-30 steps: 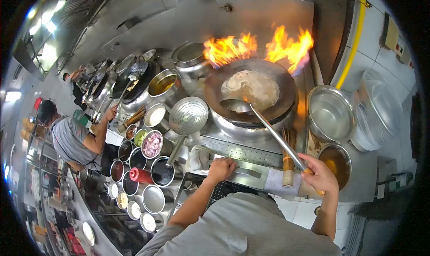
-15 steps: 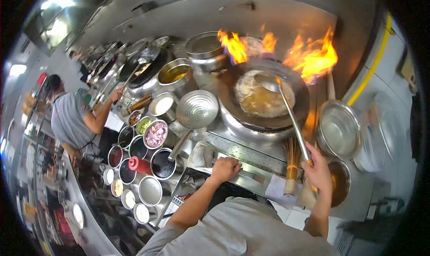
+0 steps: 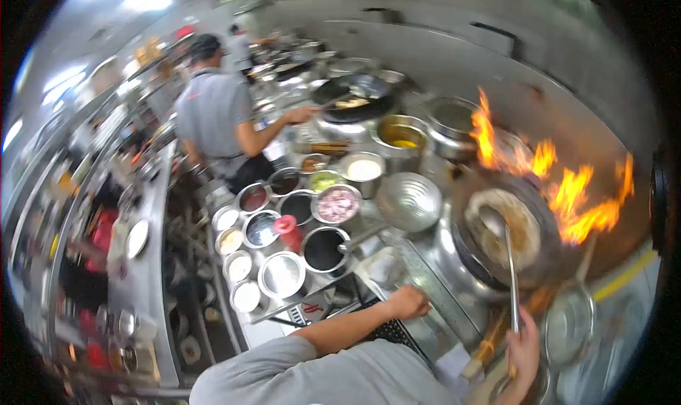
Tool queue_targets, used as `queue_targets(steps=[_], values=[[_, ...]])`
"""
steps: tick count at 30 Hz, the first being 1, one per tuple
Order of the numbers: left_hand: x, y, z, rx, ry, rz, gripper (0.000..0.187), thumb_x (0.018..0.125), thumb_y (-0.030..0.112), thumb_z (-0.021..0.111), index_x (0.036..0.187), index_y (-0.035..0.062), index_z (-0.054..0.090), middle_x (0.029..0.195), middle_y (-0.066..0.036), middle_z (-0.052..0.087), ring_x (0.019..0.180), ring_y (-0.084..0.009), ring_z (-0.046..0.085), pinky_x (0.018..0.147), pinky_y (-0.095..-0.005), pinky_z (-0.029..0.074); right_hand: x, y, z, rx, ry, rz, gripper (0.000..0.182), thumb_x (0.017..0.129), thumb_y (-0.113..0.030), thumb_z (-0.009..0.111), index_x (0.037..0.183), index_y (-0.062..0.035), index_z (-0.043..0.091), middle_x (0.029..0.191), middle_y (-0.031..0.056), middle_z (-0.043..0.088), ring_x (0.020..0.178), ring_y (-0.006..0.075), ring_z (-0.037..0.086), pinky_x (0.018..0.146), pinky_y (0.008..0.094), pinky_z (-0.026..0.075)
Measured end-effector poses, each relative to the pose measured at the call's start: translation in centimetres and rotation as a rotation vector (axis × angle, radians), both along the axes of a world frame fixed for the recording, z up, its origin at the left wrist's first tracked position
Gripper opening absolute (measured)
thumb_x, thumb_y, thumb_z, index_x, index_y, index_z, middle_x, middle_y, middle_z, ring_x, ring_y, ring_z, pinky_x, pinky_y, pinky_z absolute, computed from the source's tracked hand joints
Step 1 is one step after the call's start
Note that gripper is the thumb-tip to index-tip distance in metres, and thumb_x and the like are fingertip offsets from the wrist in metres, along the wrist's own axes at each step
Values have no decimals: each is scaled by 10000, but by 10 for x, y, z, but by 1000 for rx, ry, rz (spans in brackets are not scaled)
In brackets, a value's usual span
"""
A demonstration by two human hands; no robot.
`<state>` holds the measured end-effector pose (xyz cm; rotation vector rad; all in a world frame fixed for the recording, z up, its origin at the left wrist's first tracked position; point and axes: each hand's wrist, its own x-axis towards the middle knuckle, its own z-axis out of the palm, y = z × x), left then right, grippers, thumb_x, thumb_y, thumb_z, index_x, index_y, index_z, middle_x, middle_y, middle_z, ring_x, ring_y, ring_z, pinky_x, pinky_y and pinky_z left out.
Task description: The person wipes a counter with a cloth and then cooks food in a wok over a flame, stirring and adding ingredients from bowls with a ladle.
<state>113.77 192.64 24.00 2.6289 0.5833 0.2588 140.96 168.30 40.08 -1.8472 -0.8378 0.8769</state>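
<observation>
My right hand grips the handle of a long metal ladle, whose bowl rests in pale liquid inside a large dark wok. Tall orange flames rise behind and to the right of the wok. My left hand is closed at the counter's front edge, beside a crumpled cloth; whether anything is inside it is hidden. Between the wok and the containers lies a perforated metal strainer. A bamboo brush lies close to my right hand.
Several metal containers stand left of the strainer, one with chopped pink pieces, and a red bottle is among them. A co-worker stands at another wok. A metal basin is at the right.
The view has swung left, so the wok and my hands appear lower and further right. Flames spread wider behind the wok. My right hand still holds the ladle in the wok.
</observation>
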Motion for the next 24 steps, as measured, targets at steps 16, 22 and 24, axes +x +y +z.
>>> queue_targets(steps=[16, 22, 24], values=[[77, 8, 188, 96, -480, -14, 352, 857, 239, 755, 1147, 69, 649, 1128, -137, 623, 1086, -362, 575, 906, -456, 462, 12, 17, -11, 151, -286, -293, 628, 891, 60, 611, 1484, -84, 464, 802, 6, 534, 578, 85, 504, 506, 258, 422], [109, -11, 166, 303, -280, 57, 251, 879, 318, 710, 916, 81, 635, 915, -96, 585, 904, -330, 569, 755, -468, 453, 4, 10, 5, 141, -78, -332, 640, 893, 79, 600, 1496, -54, 431, 889, 22, 587, 660, 71, 525, 505, 243, 443], [102, -17, 175, 300, -308, 70, 228, 882, 287, 705, 856, 80, 613, 874, -99, 572, 870, -334, 562, 741, -478, 458, 5, -9, 5, 142, -78, -325, 649, 891, 87, 596, 1501, -59, 427, 931, 23, 610, 700, 66, 534, 506, 242, 445]])
